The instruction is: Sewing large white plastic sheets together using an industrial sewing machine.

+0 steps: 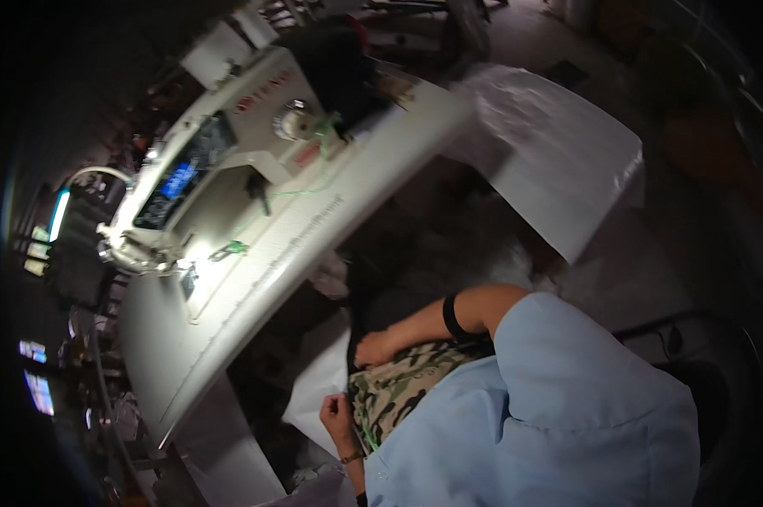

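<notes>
Camouflage-patterned cloth covers my lap; whether it is my trousers or a separate piece I cannot tell. My right hand rests on its far part with the fingers curled in, beside a dark strip. Lower and nearer, my left hand is closed next to the cloth's left edge. A white sheet hangs just beyond it. Anything inside either fist is hidden. Green thread lies on the cloth near my left wrist.
A white sewing machine with a lit blue display stands on a pale table, whose front edge slants between it and my lap. Green thread tails lie by its needle area. A white sheet drapes off the table's far right end.
</notes>
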`<state>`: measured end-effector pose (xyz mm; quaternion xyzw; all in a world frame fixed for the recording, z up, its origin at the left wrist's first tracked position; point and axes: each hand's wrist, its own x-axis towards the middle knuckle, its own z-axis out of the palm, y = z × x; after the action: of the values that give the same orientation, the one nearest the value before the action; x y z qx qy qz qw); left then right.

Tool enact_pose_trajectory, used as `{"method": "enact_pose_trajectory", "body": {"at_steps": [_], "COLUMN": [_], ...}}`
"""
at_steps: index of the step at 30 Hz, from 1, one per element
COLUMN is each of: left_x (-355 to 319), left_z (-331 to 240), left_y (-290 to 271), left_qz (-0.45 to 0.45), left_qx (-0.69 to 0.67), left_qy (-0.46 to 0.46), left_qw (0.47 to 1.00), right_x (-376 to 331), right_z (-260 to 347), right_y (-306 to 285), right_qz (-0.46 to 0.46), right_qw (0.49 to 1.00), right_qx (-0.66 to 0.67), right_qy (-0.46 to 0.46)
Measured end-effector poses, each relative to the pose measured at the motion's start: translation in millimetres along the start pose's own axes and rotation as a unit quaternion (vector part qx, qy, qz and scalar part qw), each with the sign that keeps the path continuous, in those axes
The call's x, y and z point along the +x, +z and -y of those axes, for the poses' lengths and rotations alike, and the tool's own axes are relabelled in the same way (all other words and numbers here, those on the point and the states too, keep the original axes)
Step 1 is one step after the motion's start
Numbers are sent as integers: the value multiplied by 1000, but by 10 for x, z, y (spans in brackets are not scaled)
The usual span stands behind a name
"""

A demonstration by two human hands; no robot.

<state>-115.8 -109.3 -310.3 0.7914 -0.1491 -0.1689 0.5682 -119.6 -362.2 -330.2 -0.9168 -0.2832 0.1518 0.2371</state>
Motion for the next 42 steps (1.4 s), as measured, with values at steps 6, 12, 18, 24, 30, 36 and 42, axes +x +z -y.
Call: {"method": "enact_pose_trajectory", "body": {"at_steps": [6, 12, 18, 24, 30, 36, 42], "left_x": [-66, -127, -77, -79, -131, -101, -69], "left_z": [-217, -294, -283, -218, -221, -317, -144], "left_y": [63, 61, 8, 15, -34, 21, -29], "left_qz": [7, 11, 28, 15, 22, 36, 7], "left_qx": [-23, -18, -23, -37, -38, -29, -15], "left_qy": [-10, -48, -54, -62, -51, -45, -28], "left_qw": [1000, 999, 998, 997, 998, 998, 999], "right_x": [-1169, -2907, -3686, -4028, -4381, -4806, -4725], "right_z": [-275, -621, -639, -491, -471, -486, -382], "right_y": [-688, -673, -134, -367, -777, -962, -1544], "right_qz": [-401, -357, -202, -270, -345, -436, -362], "right_qw": [905, 688, 579, 622, 575, 560, 585], "right_qx": [-126, -310, -326, -194, -111, -189, -137], "right_qy": [71, 551, 720, 709, 734, 678, 713]}}
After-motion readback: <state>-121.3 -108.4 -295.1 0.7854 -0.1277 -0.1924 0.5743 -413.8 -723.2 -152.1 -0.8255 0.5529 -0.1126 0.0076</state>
